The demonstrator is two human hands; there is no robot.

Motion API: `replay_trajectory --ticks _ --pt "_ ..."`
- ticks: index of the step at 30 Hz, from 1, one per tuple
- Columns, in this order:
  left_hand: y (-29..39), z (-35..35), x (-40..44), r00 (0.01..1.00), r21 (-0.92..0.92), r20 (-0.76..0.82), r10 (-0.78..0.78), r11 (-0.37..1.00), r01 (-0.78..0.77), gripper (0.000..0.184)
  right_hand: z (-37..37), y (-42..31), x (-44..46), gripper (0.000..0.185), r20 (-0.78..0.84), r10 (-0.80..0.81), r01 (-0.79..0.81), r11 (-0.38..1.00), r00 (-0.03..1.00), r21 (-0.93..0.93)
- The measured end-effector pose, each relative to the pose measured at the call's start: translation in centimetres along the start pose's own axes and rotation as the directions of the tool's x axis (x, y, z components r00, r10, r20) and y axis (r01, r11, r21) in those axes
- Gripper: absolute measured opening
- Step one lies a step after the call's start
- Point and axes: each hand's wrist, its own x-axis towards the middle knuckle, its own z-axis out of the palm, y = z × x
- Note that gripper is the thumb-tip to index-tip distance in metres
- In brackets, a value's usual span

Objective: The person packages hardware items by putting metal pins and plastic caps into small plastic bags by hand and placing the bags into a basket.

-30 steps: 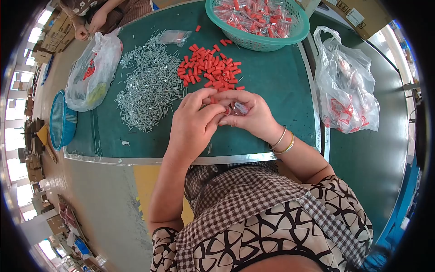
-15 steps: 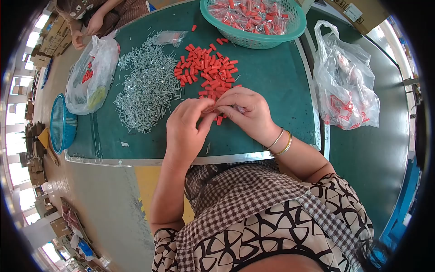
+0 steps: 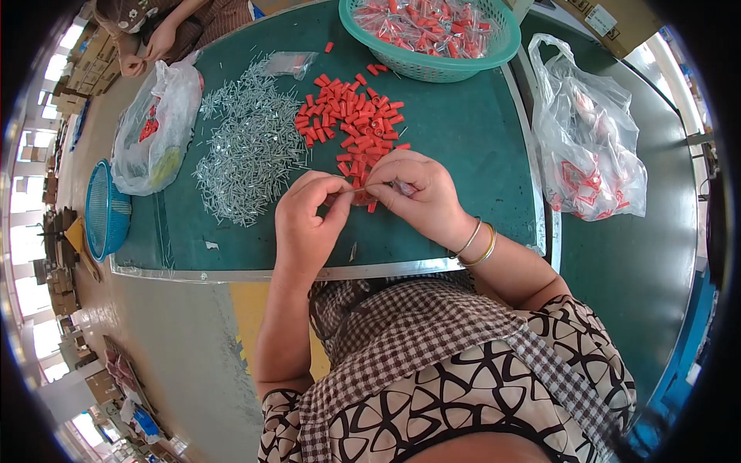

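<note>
My left hand [image 3: 312, 216] and my right hand [image 3: 421, 189] pinch the edge of a small clear plastic bag [image 3: 360, 193] between them, its outline hard to see. Some clear plastic also shows inside the curled fingers of my right hand. Just beyond my fingertips lies a pile of red plastic caps [image 3: 359, 112] on the green table [image 3: 455, 116]. A heap of silvery screws or nails [image 3: 247, 147] spreads to the left of the caps. At the far end of that heap lies a filled clear packet [image 3: 289, 64].
A green basket [image 3: 432, 69] of bagged red parts stands at the back. White plastic bags [image 3: 590, 147] [image 3: 158, 131] lie at right and left. A blue basket [image 3: 108, 208] is beyond the left edge. Another person's hands [image 3: 147, 54] show at upper left.
My hands have come slightly apart from their earlier close grip, and the small bag is now stretched between them. More red caps show near my fingertips.
</note>
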Motion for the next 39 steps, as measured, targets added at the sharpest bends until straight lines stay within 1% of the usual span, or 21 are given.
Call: replay_trajectory --ticks 5,10,11,13,14,15,16,17,18,19,22,23,24,25,26,28,29,32,35,38,39 --pt "-0.1 -0.4 -0.2 0.998 -0.041 0.001 -0.058 0.997 0.058 0.009 0.0 0.4 0.0 0.004 -0.005 0.028 -0.028 0.999 1.0 0.024" --pt "-0.1 -0.6 -0.5 0.997 -0.093 0.0 -0.075 0.993 0.075 0.005 -0.4 -0.4 0.2 0.003 0.081 0.246 -0.257 0.951 0.966 0.17" --pt "-0.5 -0.5 -0.9 0.989 -0.146 -0.025 -0.144 0.979 0.139 0.004 -0.5 -0.3 0.3 0.005 0.087 0.279 -0.291 0.938 0.956 0.186" --pt "-1.9 -0.3 -1.8 0.958 -0.26 -0.062 -0.279 0.932 0.255 0.003 -1.5 -0.3 1.1 0.007 -0.051 0.331 -0.299 0.899 0.942 0.321" --pt "-2.2 -0.4 -2.1 0.95 -0.308 -0.084 -0.299 0.915 0.261 0.003 -2.1 -0.3 1.7 0.008 -0.11 0.362 -0.295 0.873 0.925 0.389" --pt "-2.5 -0.5 -2.6 0.94 -0.353 -0.102 -0.327 0.895 0.273 0.004 -3.1 -0.7 2.8 0.012 -0.272 0.338 -0.232 0.904 0.901 0.359" --pt "-2.5 -0.5 -3.0 0.927 -0.395 -0.115 -0.357 0.872 0.287 0.004 -4.2 -1.3 4.4 0.015 -0.397 0.288 -0.123 0.912 0.872 0.391" --pt "-2.3 -0.7 -3.3 0.916 -0.377 -0.102 -0.388 0.867 0.325 0.006 -5.5 -1.1 6.1 0.017 -0.517 0.237 -0.09 0.952 0.822 0.294" --pt "-2.2 -0.6 -3.7 0.917 -0.37 -0.087 -0.388 0.868 0.332 0.007 -6.4 -1.5 7.9 0.023 -0.593 0.163 -0.003 0.965 0.788 0.261" --pt "-2.2 -0.5 -4.0 0.921 -0.364 -0.077 -0.382 0.871 0.33 0.007 -7.3 -0.8 9.3 0.032 -0.596 0.064 0.049 0.984 0.801 0.172" --pt "-2.4 -0.1 -4.5 0.933 -0.384 -0.055 -0.356 0.87 0.309 0.007 -6.4 -0.7 9.0 0.034 -0.613 0.053 0.02 0.994 0.788 0.112" --pt "-2.5 0.1 -4.8 0.932 -0.392 -0.05 -0.36 0.865 0.313 0.007 -5.4 -1.3 7.8 0.036 -0.497 0.184 -0.076 0.97 0.848 0.23" --pt "-2.5 0.3 -5.3 0.927 -0.398 -0.042 -0.372 0.857 0.326 0.007 -4.7 -0.7 6.4 0.037 -0.239 0.343 -0.174 0.83 0.908 0.53" --pt "-2.4 0.2 -5.3 0.93 -0.378 -0.05 -0.365 0.869 0.321 0.007 -3.9 0.8 5.2 0.039 0.015 0.397 -0.274 0.603 0.917 0.749" --pt "-2.1 0.3 -5.4 0.923 -0.386 -0.067 -0.379 0.863 0.326 0.007 -3.1 2.1 4.1 0.041 0.27 0.367 -0.39 0.31 0.89 0.867" --pt "-1.5 0.3 -5.2 0.913 -0.393 -0.099 -0.397 0.858 0.331 0.008 -0.9 2.9 2.3 0.045 0.422 0.262 -0.467 0.141 0.868 0.873" --pt "-1.6 0.3 -5.2 0.926 -0.38 -0.112 -0.362 0.876 0.296 0.009 0.0 3.0 1.7 0.047 0.483 0.196 -0.502 0.062 0.853 0.862" --pt "-0.9 0.7 -4.8 0.927 -0.379 -0.213 -0.308 0.901 0.213 0.004 1.0 1.2 1.3 0.055 0.468 0.352 -0.533 0.113 0.811 0.839" --pt "-0.6 1.2 -4.6 0.935 -0.315 -0.191 -0.3 0.92 0.231 0.015 1.1 1.9 1.4 0.057 0.505 0.197 -0.53 0.106 0.84 0.841" --pt "-0.1 2.0 -3.8 0.955 -0.294 -0.177 -0.237 0.939 0.178 0.024 1.5 2.0 1.1 0.056 0.5 0.151 -0.514 0.071 0.853 0.855" --pt "0.1 2.5 -3.8 0.946 -0.304 -0.164 -0.28 0.926 0.222 0.036 1.6 1.9 1.0 0.055 0.499 0.172 -0.515 0.065 0.85 0.855"
